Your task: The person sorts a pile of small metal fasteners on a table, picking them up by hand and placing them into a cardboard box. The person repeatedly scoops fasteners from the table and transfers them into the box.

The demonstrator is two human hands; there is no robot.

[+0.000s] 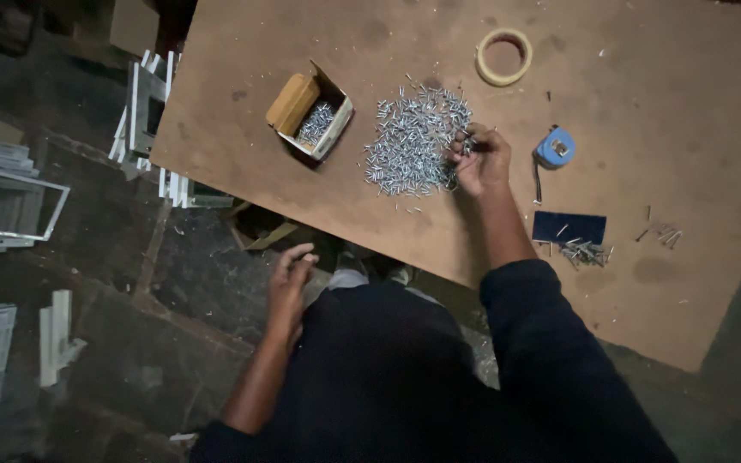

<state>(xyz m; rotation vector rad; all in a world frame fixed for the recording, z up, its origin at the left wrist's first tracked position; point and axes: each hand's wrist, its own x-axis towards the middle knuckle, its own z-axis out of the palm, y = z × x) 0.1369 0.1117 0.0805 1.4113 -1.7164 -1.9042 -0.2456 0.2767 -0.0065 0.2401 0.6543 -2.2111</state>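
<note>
One nail pile (413, 141) on table (645, 283), R hand (480, 159) in it.
R grip pinching nails; L hand (289, 283) off table, fingers loose, empty.

The light is dim. The brown table (645, 129) is the brightest part, lit softly from above, with small shadows beside things. The floor (173, 283) on the left is dark and hard to see. The picture looks a little soft and grainy.
</note>
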